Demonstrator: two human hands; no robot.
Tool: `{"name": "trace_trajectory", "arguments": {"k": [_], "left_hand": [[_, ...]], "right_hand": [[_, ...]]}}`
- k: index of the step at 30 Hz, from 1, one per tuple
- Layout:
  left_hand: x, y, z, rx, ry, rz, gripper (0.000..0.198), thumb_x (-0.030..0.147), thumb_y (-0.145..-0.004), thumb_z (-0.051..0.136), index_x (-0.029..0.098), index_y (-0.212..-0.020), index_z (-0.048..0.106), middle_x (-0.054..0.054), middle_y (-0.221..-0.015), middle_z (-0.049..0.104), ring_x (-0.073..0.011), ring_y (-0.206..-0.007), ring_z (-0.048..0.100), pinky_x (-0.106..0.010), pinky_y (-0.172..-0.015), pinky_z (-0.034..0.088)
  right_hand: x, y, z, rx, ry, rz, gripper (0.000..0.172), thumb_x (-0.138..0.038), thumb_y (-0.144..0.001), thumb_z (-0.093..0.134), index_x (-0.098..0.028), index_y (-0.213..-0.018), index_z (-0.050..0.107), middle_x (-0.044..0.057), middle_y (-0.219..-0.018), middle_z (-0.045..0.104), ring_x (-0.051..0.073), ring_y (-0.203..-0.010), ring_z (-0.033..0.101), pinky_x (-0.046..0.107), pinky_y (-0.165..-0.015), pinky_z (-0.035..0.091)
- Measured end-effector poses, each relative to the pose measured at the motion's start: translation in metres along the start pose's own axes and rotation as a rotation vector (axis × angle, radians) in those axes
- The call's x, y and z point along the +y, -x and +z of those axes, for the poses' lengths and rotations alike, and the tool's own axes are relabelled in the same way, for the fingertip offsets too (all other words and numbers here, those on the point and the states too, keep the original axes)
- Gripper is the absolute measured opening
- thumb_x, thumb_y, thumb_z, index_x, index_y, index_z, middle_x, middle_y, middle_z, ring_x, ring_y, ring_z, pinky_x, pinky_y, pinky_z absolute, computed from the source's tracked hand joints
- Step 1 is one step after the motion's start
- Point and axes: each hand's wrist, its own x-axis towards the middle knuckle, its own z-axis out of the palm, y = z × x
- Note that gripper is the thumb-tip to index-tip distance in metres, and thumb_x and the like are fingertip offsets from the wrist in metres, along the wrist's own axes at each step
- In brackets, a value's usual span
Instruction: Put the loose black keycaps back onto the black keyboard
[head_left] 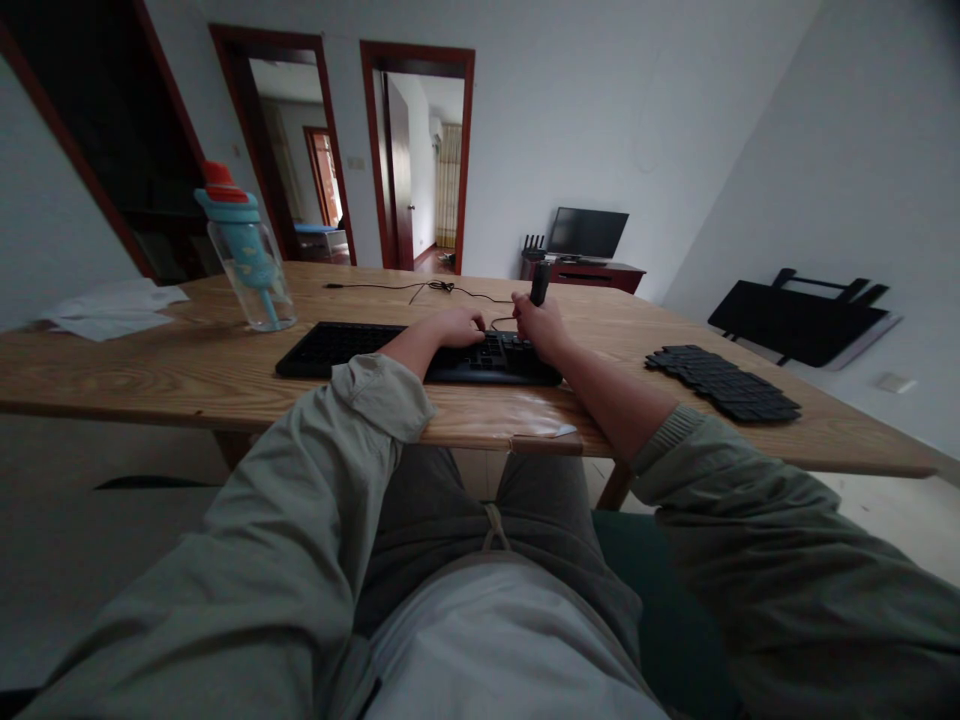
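Observation:
A black keyboard (337, 345) lies on the wooden table in front of me, and bare patches show on its right part, where keycaps are off. My left hand (455, 328) rests over the keyboard's middle, fingers bent and drawn together against it. Above the right part, my right hand (541, 325) is closed around a black-handled tool (540, 283) that stands upright. The tool's lower end is hidden by the fingers, so its kind does not show. To the right, apart from both hands, lies a flat group of black keycaps (716, 380).
A clear bottle (255, 270) with a blue and red lid stands at the left, beside some white papers (120, 305). Behind the keyboard runs a black cable (442, 287). Clear tape (525, 415) covers part of the table's (187, 375) front edge.

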Motion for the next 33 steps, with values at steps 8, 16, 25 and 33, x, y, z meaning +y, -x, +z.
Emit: {"name": "trace_trajectory", "arguments": {"k": [8, 16, 25, 33], "left_hand": [[-0.003, -0.005, 0.003, 0.011, -0.025, -0.001, 0.038, 0.030, -0.089, 0.055, 0.020, -0.123, 0.068, -0.004, -0.121, 0.072, -0.0189, -0.107, 0.066, -0.025, -0.092, 0.050], [0.003, -0.001, 0.000, -0.008, -0.020, -0.014, 0.036, 0.028, -0.090, 0.055, 0.019, -0.122, 0.068, -0.004, -0.119, 0.073, -0.0188, -0.105, 0.066, -0.023, -0.089, 0.050], [0.000, -0.001, 0.001, 0.021, -0.023, -0.001, 0.037, 0.030, -0.089, 0.056, 0.019, -0.122, 0.069, -0.004, -0.121, 0.073, -0.0189, -0.106, 0.067, -0.023, -0.088, 0.050], [-0.001, -0.002, 0.001, 0.007, -0.044, -0.017, 0.041, 0.033, -0.090, 0.054, 0.018, -0.125, 0.068, -0.006, -0.124, 0.072, -0.0184, -0.106, 0.067, -0.022, -0.089, 0.050]], "right_hand": [[0.005, -0.005, 0.008, 0.147, 0.218, -0.152, 0.037, -0.040, -0.094, 0.056, -0.021, -0.063, 0.051, -0.002, -0.056, 0.047, 0.013, -0.054, 0.044, 0.025, -0.053, 0.032], [-0.004, 0.001, 0.011, 0.114, 0.263, -0.214, 0.041, -0.035, -0.093, 0.056, -0.022, -0.056, 0.044, -0.002, -0.053, 0.041, 0.013, -0.052, 0.037, 0.028, -0.053, 0.027], [0.001, -0.008, 0.002, 0.153, 0.120, -0.152, 0.037, -0.041, -0.091, 0.058, -0.022, -0.062, 0.046, -0.003, -0.054, 0.042, 0.012, -0.050, 0.039, 0.025, -0.047, 0.028], [-0.008, -0.014, -0.018, 0.220, -0.246, 0.076, 0.035, -0.042, -0.089, 0.060, -0.024, -0.068, 0.039, -0.007, -0.053, 0.036, 0.008, -0.039, 0.034, 0.022, -0.035, 0.029]]}}
